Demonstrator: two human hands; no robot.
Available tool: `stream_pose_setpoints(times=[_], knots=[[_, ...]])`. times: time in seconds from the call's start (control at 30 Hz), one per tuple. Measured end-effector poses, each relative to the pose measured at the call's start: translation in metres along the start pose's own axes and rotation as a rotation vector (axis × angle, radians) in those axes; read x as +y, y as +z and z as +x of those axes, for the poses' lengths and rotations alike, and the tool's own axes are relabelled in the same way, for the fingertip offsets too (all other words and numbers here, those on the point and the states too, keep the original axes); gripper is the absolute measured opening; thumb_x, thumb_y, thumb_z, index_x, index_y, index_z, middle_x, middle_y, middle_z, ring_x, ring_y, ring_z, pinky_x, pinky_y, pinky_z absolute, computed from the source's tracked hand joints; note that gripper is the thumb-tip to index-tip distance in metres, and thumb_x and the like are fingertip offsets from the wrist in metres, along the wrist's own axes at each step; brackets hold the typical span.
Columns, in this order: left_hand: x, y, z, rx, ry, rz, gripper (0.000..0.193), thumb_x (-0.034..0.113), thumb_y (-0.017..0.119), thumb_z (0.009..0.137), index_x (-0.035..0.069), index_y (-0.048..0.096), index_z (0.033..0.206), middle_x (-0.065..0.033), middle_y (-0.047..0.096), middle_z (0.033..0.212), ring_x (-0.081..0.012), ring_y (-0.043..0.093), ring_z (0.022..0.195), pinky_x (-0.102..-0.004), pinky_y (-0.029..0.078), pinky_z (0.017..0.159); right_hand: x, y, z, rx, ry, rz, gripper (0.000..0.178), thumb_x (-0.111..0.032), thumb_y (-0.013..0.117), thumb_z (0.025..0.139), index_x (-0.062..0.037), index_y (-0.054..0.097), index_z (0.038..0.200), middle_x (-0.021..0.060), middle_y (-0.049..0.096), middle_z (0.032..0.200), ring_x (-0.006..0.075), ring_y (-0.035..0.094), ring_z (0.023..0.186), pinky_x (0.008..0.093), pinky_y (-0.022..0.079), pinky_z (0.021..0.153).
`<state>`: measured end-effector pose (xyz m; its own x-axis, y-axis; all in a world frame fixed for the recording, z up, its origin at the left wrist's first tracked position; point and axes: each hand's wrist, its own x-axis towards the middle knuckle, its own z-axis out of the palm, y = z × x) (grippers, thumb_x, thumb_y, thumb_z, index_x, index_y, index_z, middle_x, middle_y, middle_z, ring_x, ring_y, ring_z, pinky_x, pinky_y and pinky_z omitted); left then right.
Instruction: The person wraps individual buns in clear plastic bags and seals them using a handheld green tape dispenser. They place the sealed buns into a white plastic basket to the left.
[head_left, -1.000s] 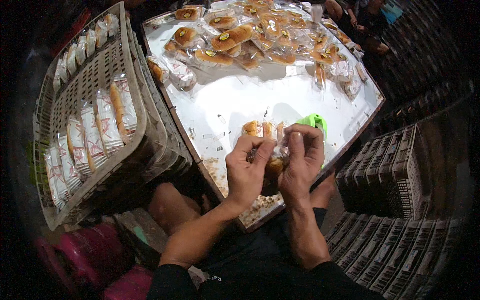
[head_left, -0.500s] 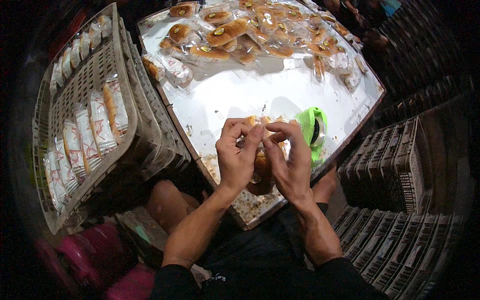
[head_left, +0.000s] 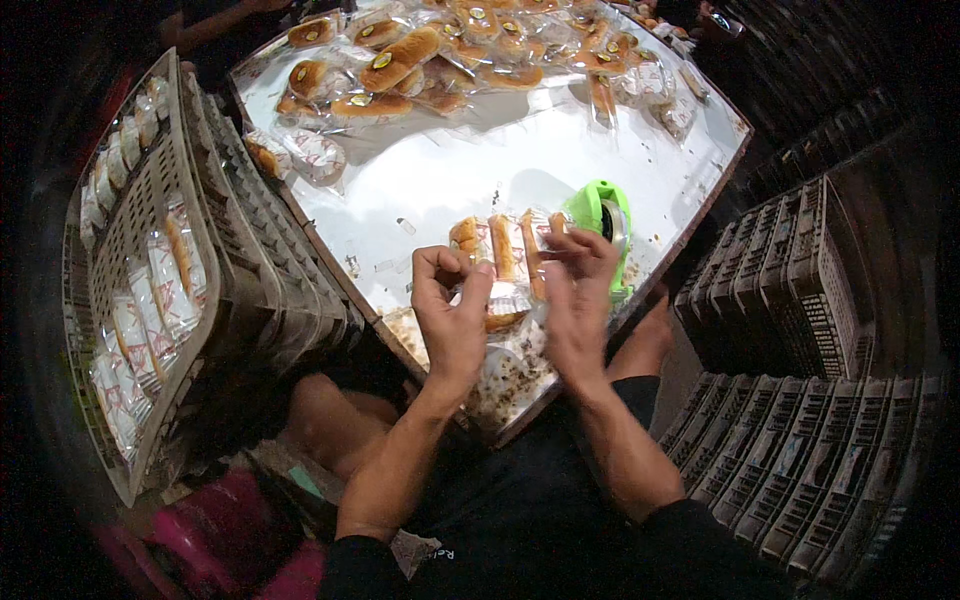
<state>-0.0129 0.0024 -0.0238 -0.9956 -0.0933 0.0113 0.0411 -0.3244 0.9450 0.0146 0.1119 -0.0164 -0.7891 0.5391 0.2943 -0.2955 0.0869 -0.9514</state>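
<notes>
On the white table (head_left: 430, 185) in front of me stand several wrapped bread rolls (head_left: 506, 248) in a row, in clear printed bags. Nearer to me, another wrapped roll (head_left: 507, 320) lies crosswise between my hands. My left hand (head_left: 452, 315) is beside its left end, fingers curled and thumb close to them; what they pinch, if anything, I cannot make out. My right hand (head_left: 578, 305) is apart from the left, blurred, its thumb and fingers spread. Right beside it stands a bright green tape dispenser (head_left: 598, 200) with a roll of tape.
A heap of bagged rolls (head_left: 400, 60) covers the table's far side. At left, a grey plastic crate (head_left: 190, 290) on a stack holds wrapped rolls in rows. More crates (head_left: 760, 280) are stacked at right. A magenta object (head_left: 215, 525) is at lower left.
My hands have separated from fingertips almost touching. The wrapped roll beneath them now lies farther from me, against the row. My view has shifted, so the table appears farther left and up.
</notes>
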Motion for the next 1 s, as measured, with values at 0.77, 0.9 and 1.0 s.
stream_pose_setpoints(times=[0.77, 0.9, 1.0], knots=[[-0.023, -0.002, -0.005, -0.056, -0.127, -0.007, 0.018, 0.005, 0.062, 0.094, 0.009, 0.045, 0.09, 0.0027, 0.044, 0.084, -0.0064, 0.042, 0.078, -0.0231, 0.039, 0.071, -0.005, -0.024, -0.04, -0.246, -0.002, -0.289, 0.014, -0.012, 0.061, 0.095, 0.0001, 0.068, 0.097, 0.0058, 0.06, 0.104, 0.0138, 0.056, 0.091, 0.0282, 0.046, 0.082], [-0.019, 0.002, -0.023, -0.021, 0.036, 0.182, 0.016, 0.005, 0.06, 0.095, 0.005, 0.044, 0.092, 0.0, 0.046, 0.084, -0.0088, 0.044, 0.078, -0.0256, 0.041, 0.071, 0.0, 0.001, -0.027, -0.125, 0.077, -0.204, 0.014, -0.007, 0.062, 0.093, -0.0011, 0.068, 0.104, 0.0071, 0.059, 0.104, 0.0153, 0.054, 0.099, 0.0306, 0.045, 0.087], [-0.019, -0.004, -0.025, -0.009, 0.069, 0.222, 0.015, 0.002, 0.058, 0.095, 0.003, 0.044, 0.092, -0.0014, 0.046, 0.084, -0.0108, 0.045, 0.078, -0.0269, 0.043, 0.072, 0.001, -0.007, -0.022, -0.156, 0.13, -0.167, 0.014, -0.005, 0.063, 0.091, -0.004, 0.068, 0.104, 0.011, 0.055, 0.115, 0.02, 0.048, 0.114, 0.0348, 0.041, 0.096]])
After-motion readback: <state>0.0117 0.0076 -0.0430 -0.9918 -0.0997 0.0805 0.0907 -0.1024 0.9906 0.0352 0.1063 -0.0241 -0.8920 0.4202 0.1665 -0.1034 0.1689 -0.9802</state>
